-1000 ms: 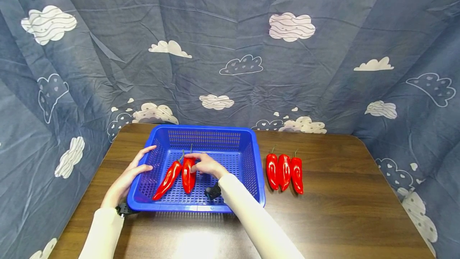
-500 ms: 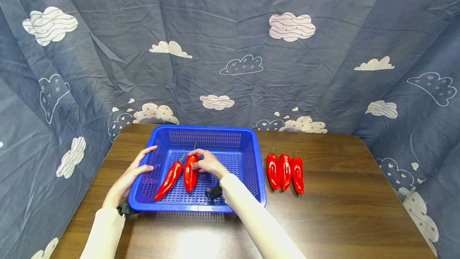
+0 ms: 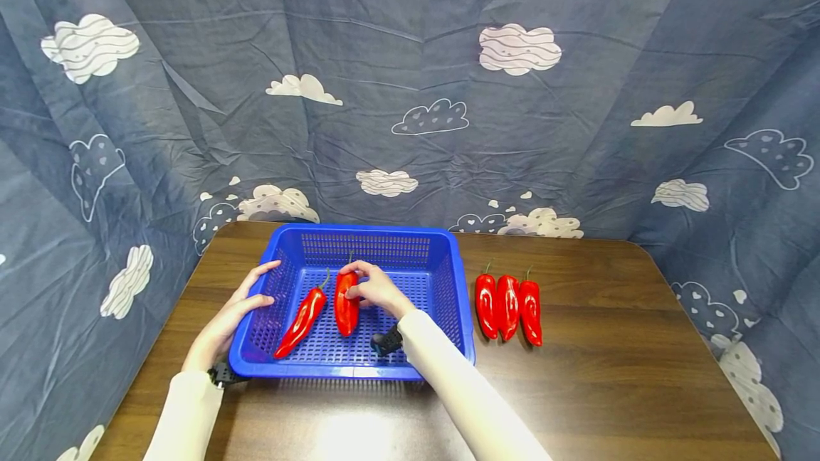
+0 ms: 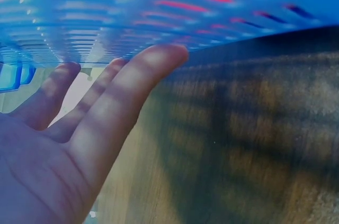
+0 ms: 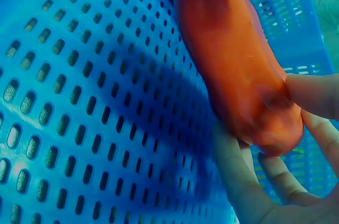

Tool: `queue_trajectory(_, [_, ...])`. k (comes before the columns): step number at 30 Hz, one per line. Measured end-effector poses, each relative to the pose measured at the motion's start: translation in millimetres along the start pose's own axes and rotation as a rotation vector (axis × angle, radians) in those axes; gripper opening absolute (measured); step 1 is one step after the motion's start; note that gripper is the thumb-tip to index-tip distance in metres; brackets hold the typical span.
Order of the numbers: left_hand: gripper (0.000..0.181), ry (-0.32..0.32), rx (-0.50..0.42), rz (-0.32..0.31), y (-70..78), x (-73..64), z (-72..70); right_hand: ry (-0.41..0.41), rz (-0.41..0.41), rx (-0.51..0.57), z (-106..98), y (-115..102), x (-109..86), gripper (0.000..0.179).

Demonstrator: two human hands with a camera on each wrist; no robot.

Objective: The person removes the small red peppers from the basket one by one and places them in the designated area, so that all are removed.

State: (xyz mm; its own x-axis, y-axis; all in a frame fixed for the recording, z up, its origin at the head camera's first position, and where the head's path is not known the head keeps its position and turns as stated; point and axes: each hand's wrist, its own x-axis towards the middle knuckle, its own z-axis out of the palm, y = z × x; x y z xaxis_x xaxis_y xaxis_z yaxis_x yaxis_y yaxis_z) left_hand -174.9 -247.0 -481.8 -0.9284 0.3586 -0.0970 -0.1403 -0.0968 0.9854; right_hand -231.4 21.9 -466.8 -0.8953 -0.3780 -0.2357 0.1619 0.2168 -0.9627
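Observation:
My left hand (image 3: 227,315) holds the left side of a blue plastic basket (image 3: 359,371). Two digits reach over the rim in the head view, while in the left wrist view other fingers (image 4: 114,102) lie against the slotted outer wall. Inside the basket my right hand (image 3: 383,292) pinches a glossy red pepper (image 3: 346,308) near its stem end, with thumb and fingers on opposite sides. The pepper (image 5: 233,49) casts a shadow on the basket floor and seems raised off it. Left of it a second red pepper (image 3: 302,322) lies slanted on the basket floor.
Several more red peppers lie on the wooden table (image 3: 615,347) right of the basket: a left one (image 3: 486,306), a middle one (image 3: 508,308) and a right one (image 3: 530,311). A dark blue cloud-patterned curtain (image 3: 410,155) stands behind the table.
My right hand has moved slightly right and toward the back with the pepper, widening the gap to the other pepper. The left hand and the basket stay in place.

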Motion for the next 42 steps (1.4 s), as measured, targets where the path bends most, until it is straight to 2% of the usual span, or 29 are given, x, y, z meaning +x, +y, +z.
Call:
queue_trajectory(26, [0.061, -0.018, -0.019, 0.025, -3.7, -0.3, -2.3, -0.066, -0.055, 0.079, -17, -8, -18.8, 0.046])
queue_trajectory(42, [0.061, -0.008, -0.009, 0.014, -0.7, 0.4, -0.7, -0.059, -0.088, 0.085, -37, -9, -30.7, 0.047])
